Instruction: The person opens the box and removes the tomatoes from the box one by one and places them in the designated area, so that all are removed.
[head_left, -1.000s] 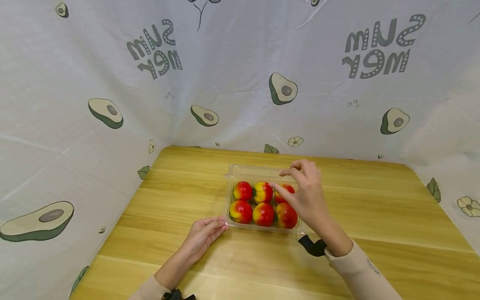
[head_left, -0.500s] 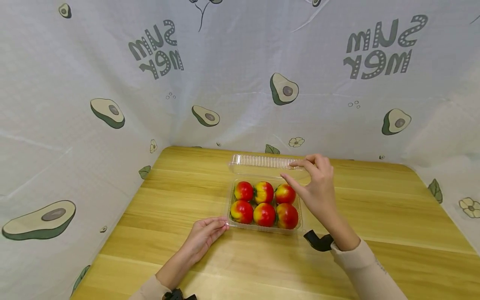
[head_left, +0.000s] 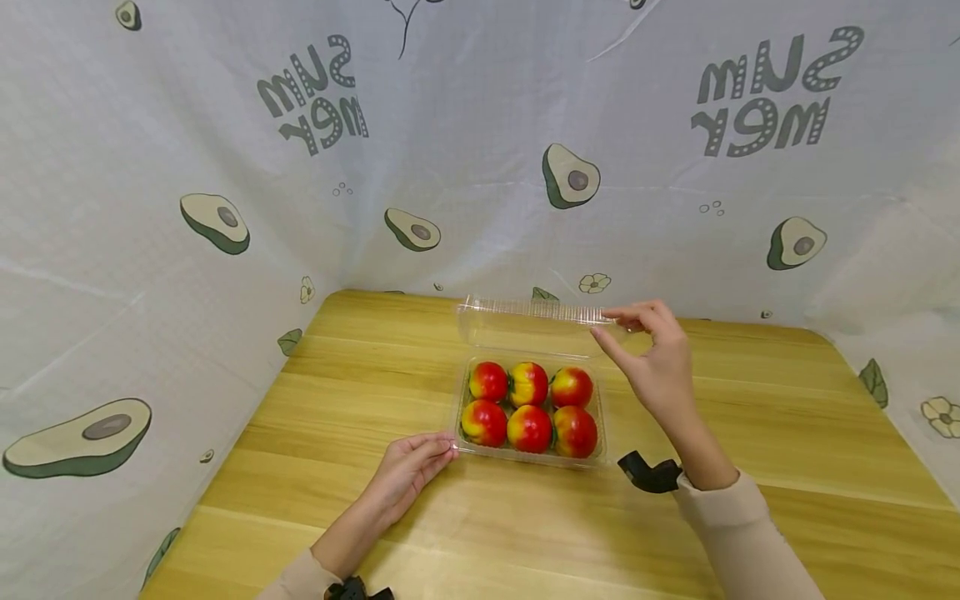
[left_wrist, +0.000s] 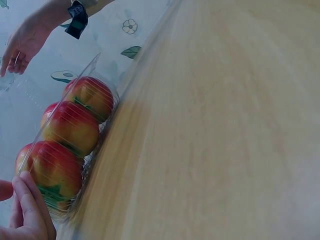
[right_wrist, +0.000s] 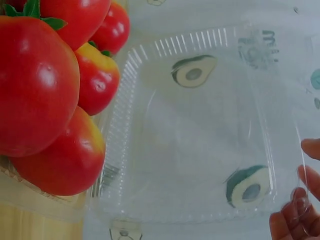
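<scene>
A clear plastic clamshell container (head_left: 474,455) sits on the table, filled with several round red-and-yellow fruits (head_left: 528,428). Green leaves show at the stems of some fruits (left_wrist: 71,127). Its transparent lid (head_left: 525,327) stands raised along the far side, swung away from the tray. At the near left corner, my left hand (head_left: 408,471) pinches the container's rim between thumb and fingers. My right hand (head_left: 658,362) holds the lid's right edge between thumb and fingers; in the right wrist view these fingers (right_wrist: 311,180) meet the lid's clear corner.
The wood-grain table (head_left: 300,467) runs back to a white curtain (head_left: 465,150) printed with avocados and lettering. Black straps with mounts sit on both wrists, the right mount (head_left: 649,473) standing close over the table.
The lid has swung up and back from low over the fruits. My right hand has moved up and to the right along with it. The left hand has stayed at the corner.
</scene>
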